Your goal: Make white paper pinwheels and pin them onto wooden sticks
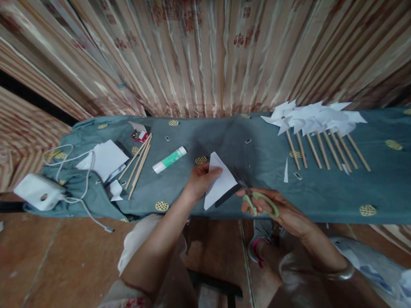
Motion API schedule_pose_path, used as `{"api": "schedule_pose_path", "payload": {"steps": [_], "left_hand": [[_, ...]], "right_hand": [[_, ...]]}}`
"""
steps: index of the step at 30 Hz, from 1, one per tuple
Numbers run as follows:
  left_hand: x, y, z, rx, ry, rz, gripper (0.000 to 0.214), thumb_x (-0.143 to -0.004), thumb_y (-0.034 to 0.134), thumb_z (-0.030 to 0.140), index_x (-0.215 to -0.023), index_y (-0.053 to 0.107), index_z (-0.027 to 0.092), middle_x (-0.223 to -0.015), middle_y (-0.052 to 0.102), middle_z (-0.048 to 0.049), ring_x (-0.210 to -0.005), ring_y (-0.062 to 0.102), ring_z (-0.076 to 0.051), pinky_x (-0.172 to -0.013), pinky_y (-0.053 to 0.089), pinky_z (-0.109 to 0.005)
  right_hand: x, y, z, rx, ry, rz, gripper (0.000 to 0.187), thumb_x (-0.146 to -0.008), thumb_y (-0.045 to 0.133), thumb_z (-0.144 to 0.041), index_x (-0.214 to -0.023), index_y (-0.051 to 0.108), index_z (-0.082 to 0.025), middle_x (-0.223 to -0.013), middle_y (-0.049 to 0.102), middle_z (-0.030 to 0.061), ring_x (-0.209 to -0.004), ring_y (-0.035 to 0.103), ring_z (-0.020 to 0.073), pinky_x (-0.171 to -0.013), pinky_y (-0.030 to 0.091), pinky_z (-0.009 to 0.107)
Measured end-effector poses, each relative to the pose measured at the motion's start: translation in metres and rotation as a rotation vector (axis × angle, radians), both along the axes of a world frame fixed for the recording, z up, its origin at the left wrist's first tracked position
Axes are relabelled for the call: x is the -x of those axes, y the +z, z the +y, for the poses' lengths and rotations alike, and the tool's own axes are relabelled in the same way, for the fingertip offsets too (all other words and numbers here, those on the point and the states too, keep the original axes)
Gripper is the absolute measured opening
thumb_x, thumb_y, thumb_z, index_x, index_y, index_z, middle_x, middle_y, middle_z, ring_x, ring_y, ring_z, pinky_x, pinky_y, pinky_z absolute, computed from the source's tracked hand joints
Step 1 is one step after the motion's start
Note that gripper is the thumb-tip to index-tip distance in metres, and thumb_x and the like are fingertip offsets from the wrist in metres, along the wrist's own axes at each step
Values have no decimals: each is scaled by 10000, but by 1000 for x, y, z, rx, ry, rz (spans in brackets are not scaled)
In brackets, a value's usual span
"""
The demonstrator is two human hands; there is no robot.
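My left hand (201, 181) pinches a white sheet of paper folded to a triangle (220, 183), thumb on top, just above the cloth. In my right hand (267, 201) is a pair of scissors (271, 204) with pale green handles, fingers through the loops. The dark blades point up and left, close to the paper's right edge; whether they touch it I cannot tell. A thin paper sliver (285, 171) lies to the right of the scissors. Left of my left hand rests a green and white glue stick (170, 159).
Several paper pinwheels (316, 117) on wooden sticks lie in a row at the right. At the left are loose wooden sticks (140, 168), a small red box (139, 135), stacked white paper (105, 160) and a white power adapter (40, 191) with cables. A blue-green cloth (197, 131) covers the table.
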State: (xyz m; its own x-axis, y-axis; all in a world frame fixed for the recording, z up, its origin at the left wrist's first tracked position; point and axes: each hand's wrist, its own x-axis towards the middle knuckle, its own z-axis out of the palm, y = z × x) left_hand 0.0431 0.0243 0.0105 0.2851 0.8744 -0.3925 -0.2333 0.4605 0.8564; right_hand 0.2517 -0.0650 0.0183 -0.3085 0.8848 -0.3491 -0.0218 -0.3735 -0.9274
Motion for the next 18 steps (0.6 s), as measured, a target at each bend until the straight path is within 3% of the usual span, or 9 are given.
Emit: {"api": "schedule_pose_path", "payload": {"steps": [4,18], "left_hand": [[-1,-2,-1,-13,-26,13,313,-534,854,363,-718,726,145,-643,692,-46,-516,575,-142,-497,394,-251],[-1,-6,-2,0,-55,-6,340,-521,872,378,-717,725,142,-625,688,-36,-496,566,-135,-478,390,-241]], "right_hand": [[-3,0,-3,-29,73,-57,490,-816,648,-577,-1121,716,-200,-813,698,44,-715,592,174,-665,488,310],[-1,2,-3,-40,76,-50,437,-780,709,-470,-1108,727,-181,-761,692,46,-662,591,169,-638,505,305]]}}
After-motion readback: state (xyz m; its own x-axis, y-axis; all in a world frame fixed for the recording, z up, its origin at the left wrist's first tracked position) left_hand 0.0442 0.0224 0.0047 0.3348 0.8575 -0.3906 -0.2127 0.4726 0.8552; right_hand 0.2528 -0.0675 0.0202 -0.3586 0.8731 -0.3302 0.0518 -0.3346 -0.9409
